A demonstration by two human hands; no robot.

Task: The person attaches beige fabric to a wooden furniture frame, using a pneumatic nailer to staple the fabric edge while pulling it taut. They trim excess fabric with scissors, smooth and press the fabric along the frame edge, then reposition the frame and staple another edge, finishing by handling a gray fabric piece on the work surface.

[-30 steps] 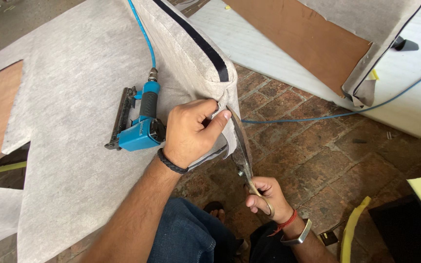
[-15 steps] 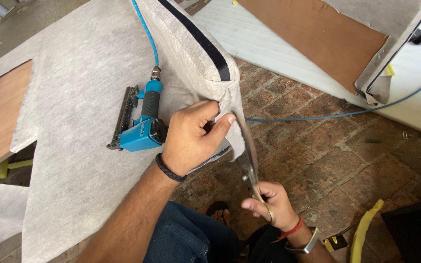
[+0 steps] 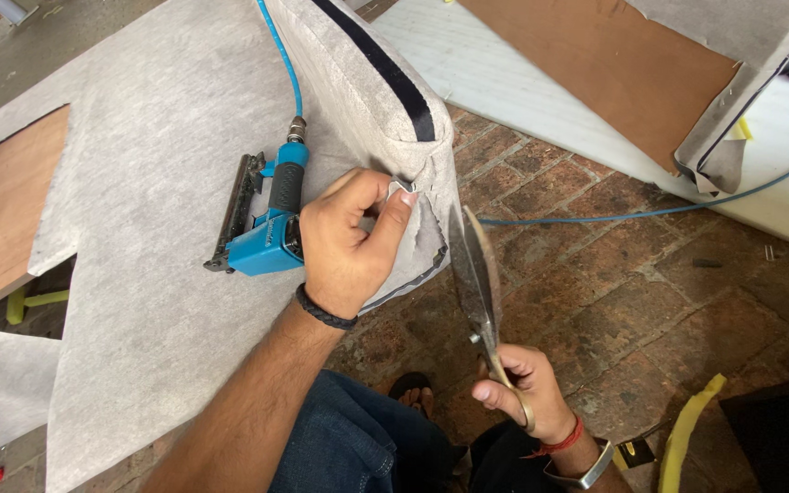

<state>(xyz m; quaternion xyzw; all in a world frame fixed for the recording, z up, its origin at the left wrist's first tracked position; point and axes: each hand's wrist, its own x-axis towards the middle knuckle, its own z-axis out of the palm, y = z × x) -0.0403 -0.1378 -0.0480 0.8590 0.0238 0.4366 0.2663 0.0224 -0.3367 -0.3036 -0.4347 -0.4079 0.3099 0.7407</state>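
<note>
Left hand (image 3: 349,246) closed, pinching a fold of grey upholstery fabric (image 3: 139,183) at the corner of a padded panel with dark piping (image 3: 385,68). Black cord bracelet (image 3: 326,309) around this wrist. Right hand (image 3: 522,393) closed around the handles of large scissors (image 3: 477,274), blades upward and slightly parted, just beside the hanging fabric edge, not clearly touching it. Blue pneumatic stapler (image 3: 262,224) lying on the fabric, just left of the left hand, with a blue air hose (image 3: 276,46) going up from it. Below, brick floor (image 3: 614,292), with a yellow strip (image 3: 687,424) at lower right.
</note>
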